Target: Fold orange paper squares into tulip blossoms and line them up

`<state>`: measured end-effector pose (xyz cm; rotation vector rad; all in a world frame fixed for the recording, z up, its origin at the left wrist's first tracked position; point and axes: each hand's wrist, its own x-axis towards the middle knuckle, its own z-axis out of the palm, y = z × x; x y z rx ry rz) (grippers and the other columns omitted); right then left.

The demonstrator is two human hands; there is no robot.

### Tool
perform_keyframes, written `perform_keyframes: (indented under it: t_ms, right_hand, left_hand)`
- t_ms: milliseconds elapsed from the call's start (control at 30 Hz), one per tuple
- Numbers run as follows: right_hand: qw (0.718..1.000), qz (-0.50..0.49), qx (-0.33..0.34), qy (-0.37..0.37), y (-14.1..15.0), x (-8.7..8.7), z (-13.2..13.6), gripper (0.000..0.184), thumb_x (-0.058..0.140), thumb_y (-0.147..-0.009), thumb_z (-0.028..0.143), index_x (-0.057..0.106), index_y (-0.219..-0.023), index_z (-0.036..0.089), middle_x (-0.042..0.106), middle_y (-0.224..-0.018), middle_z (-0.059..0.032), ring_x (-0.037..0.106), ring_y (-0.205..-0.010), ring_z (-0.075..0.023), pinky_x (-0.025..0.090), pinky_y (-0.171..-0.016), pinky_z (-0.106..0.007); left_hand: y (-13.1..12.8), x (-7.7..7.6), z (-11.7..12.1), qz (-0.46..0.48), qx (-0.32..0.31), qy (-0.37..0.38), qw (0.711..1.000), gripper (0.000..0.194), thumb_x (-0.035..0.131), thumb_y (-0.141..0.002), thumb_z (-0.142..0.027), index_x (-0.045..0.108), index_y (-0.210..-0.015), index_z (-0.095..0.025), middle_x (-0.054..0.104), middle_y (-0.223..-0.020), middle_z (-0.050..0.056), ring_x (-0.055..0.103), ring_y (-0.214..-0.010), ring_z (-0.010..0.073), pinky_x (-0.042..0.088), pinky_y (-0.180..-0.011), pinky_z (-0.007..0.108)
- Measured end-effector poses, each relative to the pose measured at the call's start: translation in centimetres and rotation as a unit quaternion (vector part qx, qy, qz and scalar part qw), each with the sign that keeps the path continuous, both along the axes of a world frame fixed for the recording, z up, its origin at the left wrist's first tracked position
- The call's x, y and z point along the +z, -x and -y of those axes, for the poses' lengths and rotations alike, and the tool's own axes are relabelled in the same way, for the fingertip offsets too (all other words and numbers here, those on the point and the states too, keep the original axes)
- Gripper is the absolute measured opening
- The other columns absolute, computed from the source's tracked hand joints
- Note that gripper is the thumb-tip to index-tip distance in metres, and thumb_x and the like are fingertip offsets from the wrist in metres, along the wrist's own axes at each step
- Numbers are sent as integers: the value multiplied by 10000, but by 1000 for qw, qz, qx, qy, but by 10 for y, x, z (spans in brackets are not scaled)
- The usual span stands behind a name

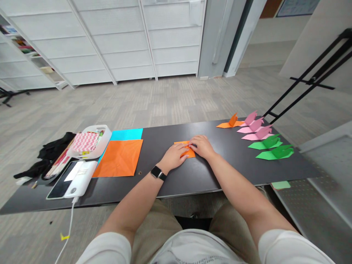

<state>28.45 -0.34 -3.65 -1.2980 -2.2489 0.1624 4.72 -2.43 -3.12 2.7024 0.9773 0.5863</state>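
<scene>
A small folded piece of orange origami paper (190, 153) lies on the dark table in front of me. My left hand (175, 156), with a black watch on its wrist, rests over the paper's left part, fingers along its upper side and thumb at the lower edge. On the right, my right hand (202, 146) has its fingers bent and pinches the paper near its upper right part. The fingertips of both hands almost meet there and hide some of the folds. Larger orange sheets (118, 159) lie flat to the left, partly covering blue paper (128, 134).
Folded paper birds line the table's right end: an orange bird (229, 123), three pink birds (254, 128) and two green birds (275, 151). At left are a white plastic box (106, 134), a phone (62, 183), a cabled power bank (82, 179) and black cloth (56, 148).
</scene>
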Motion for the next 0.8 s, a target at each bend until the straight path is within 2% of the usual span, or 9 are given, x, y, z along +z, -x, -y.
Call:
perform_keyframes:
  t_ms: [167,333,433,533,667,800]
  right_hand:
    - [999,31,-13,5,-5,4,5,97,690,-997,297,785,-985,280,803,-1134,-34,651,-1122,-260,392,-1014,-451]
    - [997,67,-1,25,-12,12,9,148,702,-991,334,784,-1107,293,787,-1249,-39,636,-1198,-288,396,-1064,-496]
    - [995,90,26,45,-19,17,12,250,719,-972,359,767,-1214,316,752,-1347,-43,607,-1285,-307,360,-1155,-558]
    - [990,115,54,65,-25,23,14,374,723,-958,414,730,-1326,346,699,-1442,-51,566,-1359,-332,268,-1237,-655]
    - [983,134,82,93,-31,28,16,530,746,-921,496,677,-1428,357,645,-1512,-68,513,-1433,-372,200,-1261,-723]
    - [979,129,97,122,-36,29,10,687,821,-824,556,661,-1458,346,599,-1565,-80,479,-1472,-404,199,-1258,-737]
  left_hand:
    - [1,-4,-1,4,6,4,1000,334,625,-1034,-347,730,-1325,-218,656,-1497,90,596,-1399,251,428,-1257,459]
    - [2,-3,-2,0,4,0,1000,337,626,-1036,-363,735,-1316,-210,662,-1486,96,600,-1391,259,429,-1256,465]
    - [1,-2,-1,3,3,-2,1000,333,626,-1035,-367,734,-1310,-214,663,-1483,92,600,-1385,261,431,-1251,470]
    - [1,1,0,3,0,-4,1000,320,623,-1034,-358,732,-1301,-219,660,-1479,93,598,-1381,264,441,-1239,479]
    - [0,6,2,-2,-2,-12,1000,288,636,-1019,-318,732,-1271,-215,653,-1467,109,592,-1372,279,451,-1225,503]
    - [-3,9,5,17,-10,-27,999,244,662,-1003,-276,742,-1224,-213,631,-1471,120,583,-1365,281,466,-1204,498]
